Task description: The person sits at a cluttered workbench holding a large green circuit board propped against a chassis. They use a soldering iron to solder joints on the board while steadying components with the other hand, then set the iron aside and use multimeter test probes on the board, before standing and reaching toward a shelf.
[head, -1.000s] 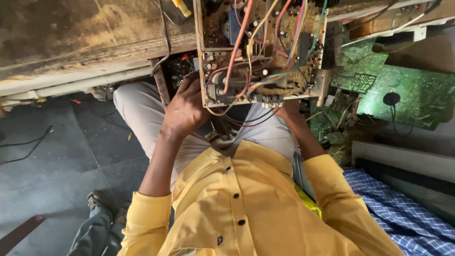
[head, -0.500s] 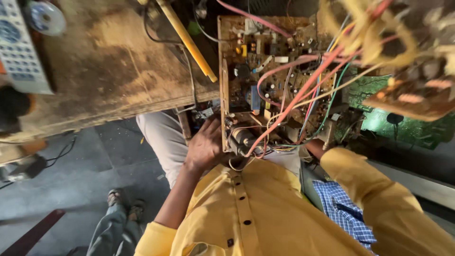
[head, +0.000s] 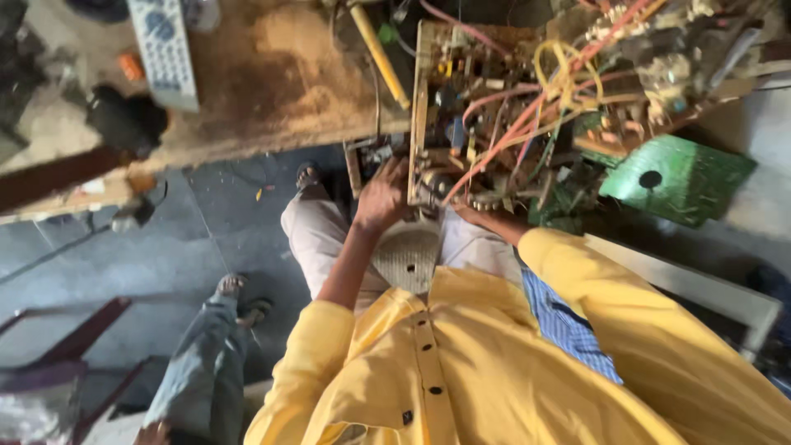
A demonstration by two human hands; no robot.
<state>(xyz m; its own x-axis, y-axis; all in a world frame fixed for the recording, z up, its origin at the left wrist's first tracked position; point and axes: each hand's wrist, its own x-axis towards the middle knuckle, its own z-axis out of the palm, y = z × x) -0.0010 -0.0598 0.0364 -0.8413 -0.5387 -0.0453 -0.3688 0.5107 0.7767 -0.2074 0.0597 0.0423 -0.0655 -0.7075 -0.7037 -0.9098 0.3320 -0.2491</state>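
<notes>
1. Head view, what is hidden or hard to make out: the picture is blurred by motion. The right hand [head: 482, 216] is mostly covered by the lower edge of the circuit board [head: 486, 115]; only the wrist and part of the palm are seen, so it cannot be told whether its fingers are apart or closed. The yellow sleeves and shirt [head: 461, 363] are cut off at the bottom edge.

2. The left hand [head: 381, 198] is seen at the board's lower left corner. Its fingers are curled together against the board's edge, and the board seems to be gripped there, though the fingertips are smeared by blur.

3. The circuit board is found just beyond the fingers of both hands, reaching away from them over the edge of the wooden table [head: 272, 99]. It is crowded with parts and with red, orange and yellow wires [head: 527, 115].

4. Left of the left-hand fingers, well apart, a grey remote control [head: 165, 49] is laid on the table. A yellow rod-like tool [head: 379, 53] is seen beyond the fingers, beside the board.

5. Right of the right hand, a green board [head: 680, 177] with a round dark hole is seen.

6. Below the left hand, another person's leg in jeans [head: 202, 363] and a sandalled foot are seen on the floor.
</notes>
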